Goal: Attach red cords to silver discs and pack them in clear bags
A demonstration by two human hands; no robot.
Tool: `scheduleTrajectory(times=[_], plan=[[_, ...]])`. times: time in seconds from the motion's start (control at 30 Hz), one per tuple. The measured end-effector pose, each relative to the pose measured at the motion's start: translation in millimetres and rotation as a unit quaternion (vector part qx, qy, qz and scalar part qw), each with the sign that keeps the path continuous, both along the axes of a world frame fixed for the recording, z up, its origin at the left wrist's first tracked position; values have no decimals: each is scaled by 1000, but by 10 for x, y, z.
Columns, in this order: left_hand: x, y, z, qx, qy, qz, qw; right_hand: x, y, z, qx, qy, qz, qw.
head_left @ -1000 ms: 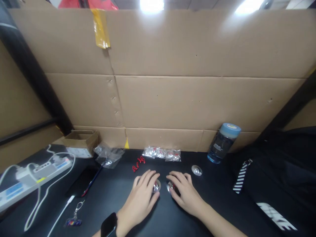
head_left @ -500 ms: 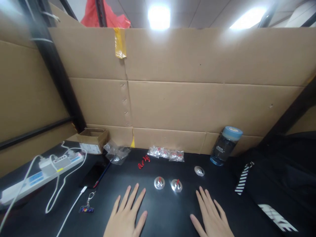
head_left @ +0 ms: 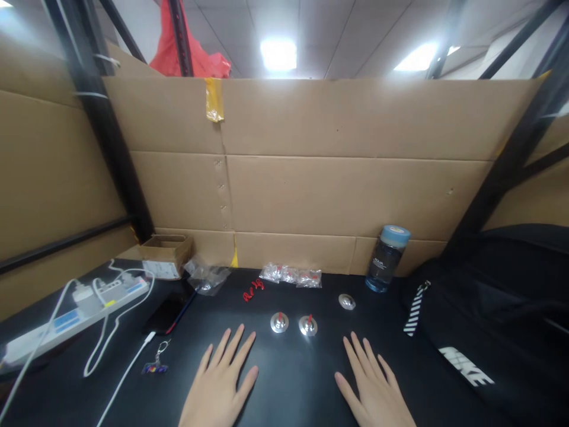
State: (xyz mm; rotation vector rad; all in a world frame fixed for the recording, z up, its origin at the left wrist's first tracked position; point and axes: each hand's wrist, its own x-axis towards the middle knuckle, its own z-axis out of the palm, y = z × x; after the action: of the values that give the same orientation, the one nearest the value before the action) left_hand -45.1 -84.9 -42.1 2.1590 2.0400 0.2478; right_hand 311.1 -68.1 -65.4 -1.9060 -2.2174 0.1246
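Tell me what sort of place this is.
Probably an indoor workstation, perhaps a makeshift booth: a black table backed by a cardboard wall, with a power strip at the left.

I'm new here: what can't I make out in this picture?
In the head view:
Bare left hand, bare right hand: wrists cut off by the bottom edge.
Leftmost round silver disc with red top: too small to see how the red attaches.
Clear plastic packets: glare obscures exact contents.
Open brown cardboard box: its near wall hides the floor.
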Motion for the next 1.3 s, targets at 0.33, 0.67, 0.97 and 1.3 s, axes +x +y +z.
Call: scheduleTrajectory(times=[0.33, 0.67, 0.97, 1.3], plan=[[6, -9, -6, 6, 1, 6, 1000, -16, 14, -9, 26, -5, -5, 1000], [-16, -1, -69, 26, 0, 1, 1000, -58, -13, 34, 34, -28, -20, 999], [-13, 15, -93, 24, 10, 5, 1000, -120, -45, 120, 25, -34, -34, 999], [-12, -5, -90, 38, 18, 8, 999, -109, -66, 137, 34, -35, -32, 998]])
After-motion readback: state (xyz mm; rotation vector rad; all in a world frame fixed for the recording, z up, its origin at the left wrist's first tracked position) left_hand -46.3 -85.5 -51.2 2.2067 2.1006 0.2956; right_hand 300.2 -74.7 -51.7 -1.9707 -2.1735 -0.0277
